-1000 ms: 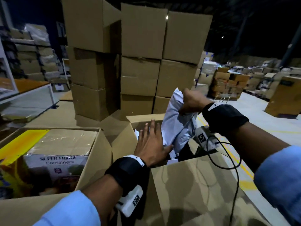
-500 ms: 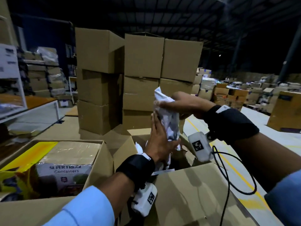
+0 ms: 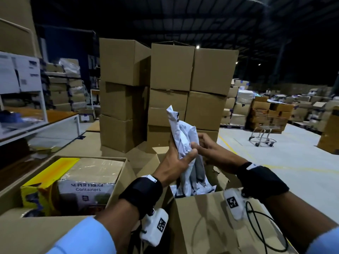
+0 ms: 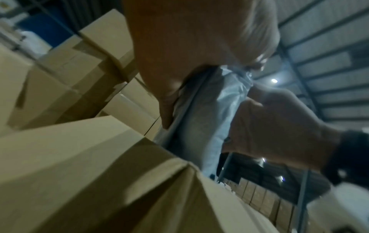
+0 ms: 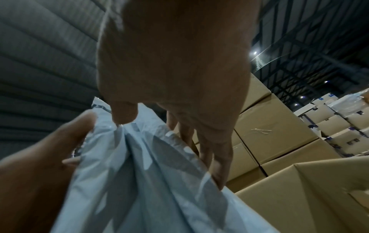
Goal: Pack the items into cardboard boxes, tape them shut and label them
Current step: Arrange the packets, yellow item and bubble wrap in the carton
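A bundle of white plastic mailer bags (image 3: 182,129) stands upright, its lower end inside an open cardboard box (image 3: 211,226) right in front of me. My left hand (image 3: 181,150) grips the bundle's middle from the left, thumb across the front. From the right, my right hand (image 3: 200,143) pinches the same bundle at about the same height. In the left wrist view the bags (image 4: 201,126) run between the left thumb (image 4: 167,110) and the right hand (image 4: 275,129). In the right wrist view the thumb (image 5: 124,113) and fingers (image 5: 217,160) clamp the crumpled bags (image 5: 149,173).
A second open box (image 3: 126,173) at my left holds a "Super Fridge Containers" carton (image 3: 88,187) and a yellow package (image 3: 42,184). Tall stacks of closed cartons (image 3: 170,85) rise just behind. A shelf table (image 3: 60,121) stands far left, a trolley (image 3: 264,136) on the floor right.
The left hand rose from lying flat on the bags in the box and took hold of the bundle. The right hand slid from the bundle's top to its middle. The bundle now stands upright.
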Motion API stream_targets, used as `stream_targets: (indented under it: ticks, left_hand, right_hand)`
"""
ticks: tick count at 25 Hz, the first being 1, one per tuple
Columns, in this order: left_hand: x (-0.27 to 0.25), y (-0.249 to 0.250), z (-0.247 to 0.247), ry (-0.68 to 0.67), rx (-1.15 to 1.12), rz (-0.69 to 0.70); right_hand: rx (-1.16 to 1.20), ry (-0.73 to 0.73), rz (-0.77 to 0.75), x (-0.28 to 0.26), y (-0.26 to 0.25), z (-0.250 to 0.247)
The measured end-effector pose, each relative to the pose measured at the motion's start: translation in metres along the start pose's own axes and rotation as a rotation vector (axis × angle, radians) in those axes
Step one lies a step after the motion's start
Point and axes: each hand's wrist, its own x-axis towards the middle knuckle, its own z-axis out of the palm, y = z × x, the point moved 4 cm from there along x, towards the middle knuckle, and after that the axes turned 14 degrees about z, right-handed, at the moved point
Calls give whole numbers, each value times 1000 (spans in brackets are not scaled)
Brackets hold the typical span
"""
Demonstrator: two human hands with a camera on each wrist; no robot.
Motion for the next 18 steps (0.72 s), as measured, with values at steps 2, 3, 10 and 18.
stream_targets:
  ticks: [2,3,10,18]
  left_hand:
    - [0,-10,-4,53,-83,-53]
    - [1,-17,-5,85,-133,-94]
    - [11,-34,4,275,-258,-258]
    - [11,-10,2,680,15,-298]
  right_hand:
    - [-34,-31,-16,2,5,3]
    - [-83,-34,-48,5,7,3]
    - [-454,386,-309,24,20,16]
    - [-579,587,-276,24,26,31]
